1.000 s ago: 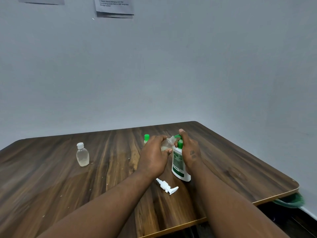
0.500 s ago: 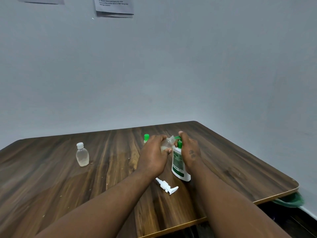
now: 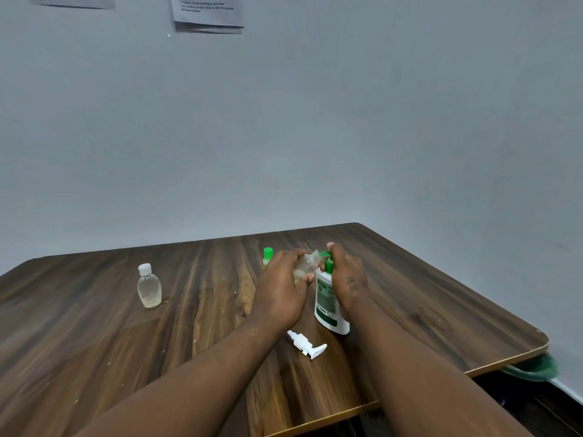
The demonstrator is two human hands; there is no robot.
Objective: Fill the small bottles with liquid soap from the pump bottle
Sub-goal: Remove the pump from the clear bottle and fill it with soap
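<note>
A white soap bottle (image 3: 328, 310) with a green label and green pump top stands on the wooden table (image 3: 202, 310). My right hand (image 3: 347, 279) rests on its green pump head, fingers curled over it. My left hand (image 3: 284, 288) holds a small clear uncapped bottle (image 3: 307, 263) tilted with its mouth against the pump spout. A second small clear bottle (image 3: 149, 287) with a white cap stands upright to the left. A third small bottle with a green cap (image 3: 267, 254) shows just behind my left hand, mostly hidden.
A loose white pump head (image 3: 306, 343) lies on the table just in front of the soap bottle. The table's right edge and rounded corner are close by, with a green object (image 3: 533, 369) below it. A grey wall stands right behind the table.
</note>
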